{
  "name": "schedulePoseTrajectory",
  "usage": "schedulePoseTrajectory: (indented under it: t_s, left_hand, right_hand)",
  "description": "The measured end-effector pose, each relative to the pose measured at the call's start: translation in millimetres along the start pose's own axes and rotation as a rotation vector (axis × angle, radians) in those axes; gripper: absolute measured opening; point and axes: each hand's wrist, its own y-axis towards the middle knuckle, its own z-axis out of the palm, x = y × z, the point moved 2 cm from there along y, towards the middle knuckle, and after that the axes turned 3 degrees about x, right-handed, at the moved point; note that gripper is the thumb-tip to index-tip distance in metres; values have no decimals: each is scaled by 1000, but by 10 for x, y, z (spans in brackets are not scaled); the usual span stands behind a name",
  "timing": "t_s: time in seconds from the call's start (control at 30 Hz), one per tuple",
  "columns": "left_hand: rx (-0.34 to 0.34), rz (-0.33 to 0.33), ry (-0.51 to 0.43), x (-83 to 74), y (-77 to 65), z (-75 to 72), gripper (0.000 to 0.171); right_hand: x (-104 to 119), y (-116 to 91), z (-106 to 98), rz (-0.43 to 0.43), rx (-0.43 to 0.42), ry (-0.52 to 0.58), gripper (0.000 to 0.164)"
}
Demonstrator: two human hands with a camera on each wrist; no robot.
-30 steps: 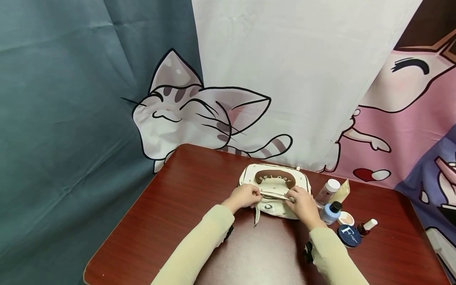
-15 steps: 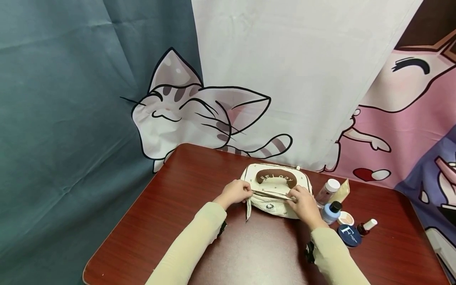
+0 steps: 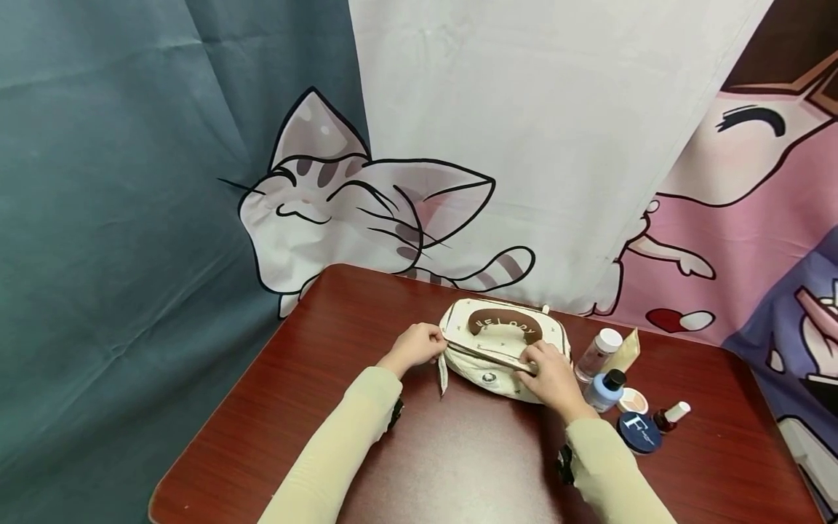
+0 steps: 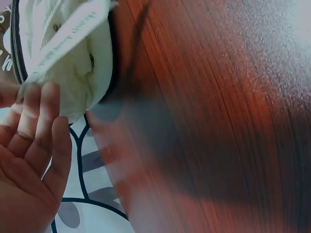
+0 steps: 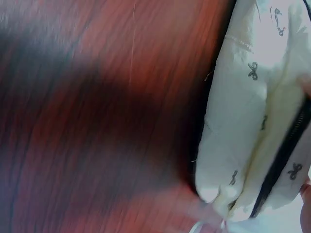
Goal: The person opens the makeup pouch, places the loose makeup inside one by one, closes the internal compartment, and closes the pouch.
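A cream cosmetic pouch (image 3: 471, 370) with a brown lettered patch (image 3: 487, 320) lies on the table. My left hand (image 3: 419, 344) is at the pouch's left end and pinches its zipper pull, from which a pale printed ribbon (image 4: 68, 41) hangs. The thumb meets the fingertips at the ribbon's base in the left wrist view. My right hand (image 3: 551, 377) grips the pouch's front edge beside the zipper (image 5: 284, 158), near the right end. In the right wrist view only bits of the fingers show at the right border.
Right of the pouch stand a white-capped clear bottle (image 3: 597, 355), a blue bottle with black cap (image 3: 604, 393) and a cream tube (image 3: 628, 351). A round palette (image 3: 632, 401), navy compact (image 3: 639, 433) and nail-polish bottle (image 3: 671, 415) sit nearby. Printed curtains (image 3: 524, 145) hang behind the table (image 3: 314, 378).
My left hand has moved left along the zipper, from the pouch's middle to its left end, carrying the pull and ribbon. My right hand stays near the right end.
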Motion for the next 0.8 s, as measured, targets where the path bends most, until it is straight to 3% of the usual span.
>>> schedulePoseTrajectory:
  t_s: [0.13,0.27,0.47,0.63,0.8]
  left_hand:
    - [-6,7,-32,16,0,-42,10]
    - [22,32,-63,10,12,-29,10]
    - [61,62,-89,25,11,14,10]
    - [28,63,49,43,8,-11,9]
    - [-36,22,156,92,16,-56,10]
  right_hand:
    - [205,86,123,-21,52,13,37]
    - [390,173,238,-62,43,-46,39]
    - [511,230,339,-62,8,-45,24]
    - [490,222,383,-58,-30,94,20]
    - [465,208,380,-121,-52,170,22]
